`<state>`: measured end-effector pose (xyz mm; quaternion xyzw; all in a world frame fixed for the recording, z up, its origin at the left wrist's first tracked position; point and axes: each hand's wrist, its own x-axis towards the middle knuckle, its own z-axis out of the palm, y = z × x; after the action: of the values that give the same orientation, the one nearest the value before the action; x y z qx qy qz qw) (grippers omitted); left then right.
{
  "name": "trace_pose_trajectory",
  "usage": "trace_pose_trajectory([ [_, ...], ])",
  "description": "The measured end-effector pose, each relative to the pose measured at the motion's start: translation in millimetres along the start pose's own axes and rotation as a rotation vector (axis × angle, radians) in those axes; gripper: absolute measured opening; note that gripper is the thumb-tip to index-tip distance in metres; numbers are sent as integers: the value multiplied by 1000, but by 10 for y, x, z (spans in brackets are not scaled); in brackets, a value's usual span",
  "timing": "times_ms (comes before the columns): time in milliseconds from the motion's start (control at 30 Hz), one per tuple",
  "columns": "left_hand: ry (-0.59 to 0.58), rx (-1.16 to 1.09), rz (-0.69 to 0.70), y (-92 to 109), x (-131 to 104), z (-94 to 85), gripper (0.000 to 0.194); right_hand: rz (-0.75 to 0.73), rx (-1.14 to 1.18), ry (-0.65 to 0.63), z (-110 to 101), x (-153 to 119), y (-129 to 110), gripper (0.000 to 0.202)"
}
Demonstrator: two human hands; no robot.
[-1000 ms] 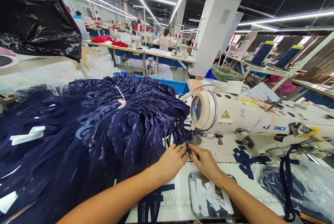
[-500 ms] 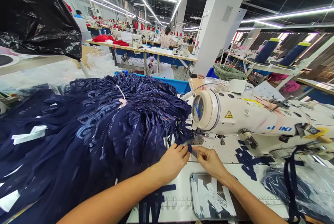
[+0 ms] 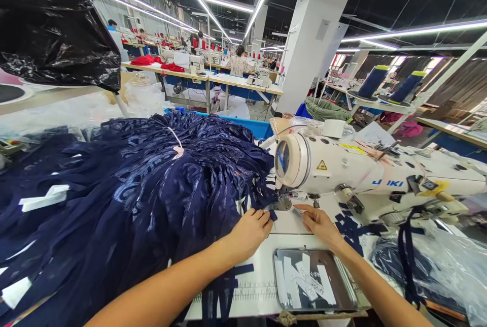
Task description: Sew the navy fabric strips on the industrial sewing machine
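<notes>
My left hand [image 3: 251,231] is closed on the edge of a small navy fabric piece [image 3: 273,214], just in front of the sewing machine's needle plate [image 3: 283,203]. To its right, my right hand [image 3: 321,226] is pinched, with the index finger stretched toward the plate. A small greyish sliver shows under that finger, too small to name. The white sewing machine [image 3: 342,164] stands right behind both hands. A large heap of navy sheer garments [image 3: 182,180], tied with a pale strip, lies against my left hand and forearm.
Before the machine lies a metal tray [image 3: 353,299] with white labels [image 3: 291,286]. Navy fabric scraps [image 3: 350,230] are scattered under the machine arm, and a clear plastic bag [image 3: 452,261] lies at right. Two navy thread cones [image 3: 375,82] stand behind. A co-worker [image 3: 240,63] sits farther back.
My right hand has moved right, away from my left hand and the navy piece. My left hand stays near the needle plate. The view has shifted slightly.
</notes>
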<state>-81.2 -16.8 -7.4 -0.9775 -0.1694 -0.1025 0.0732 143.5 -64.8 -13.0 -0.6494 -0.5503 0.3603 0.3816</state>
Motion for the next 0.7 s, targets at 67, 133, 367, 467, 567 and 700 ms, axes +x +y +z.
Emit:
trace_pose_trajectory([
  [67,2,-2,-5,4,3,-2,26,-42,20,5,57,-37,-12,47],
  [133,3,-2,-12,9,3,-7,25,-86,26,-19,162,-64,-46,47],
  [367,19,-2,-24,18,-4,-7,22,-120,-5,-84,449,-64,-127,41],
  [467,30,-10,-18,19,-3,5,21,-123,-58,-93,459,-62,-116,40],
  [567,37,-7,-17,19,-5,15,21,-135,-132,-101,456,-68,-117,38],
  [700,38,0,-13,19,-9,15,21,-150,-255,-88,463,-79,-148,38],
])
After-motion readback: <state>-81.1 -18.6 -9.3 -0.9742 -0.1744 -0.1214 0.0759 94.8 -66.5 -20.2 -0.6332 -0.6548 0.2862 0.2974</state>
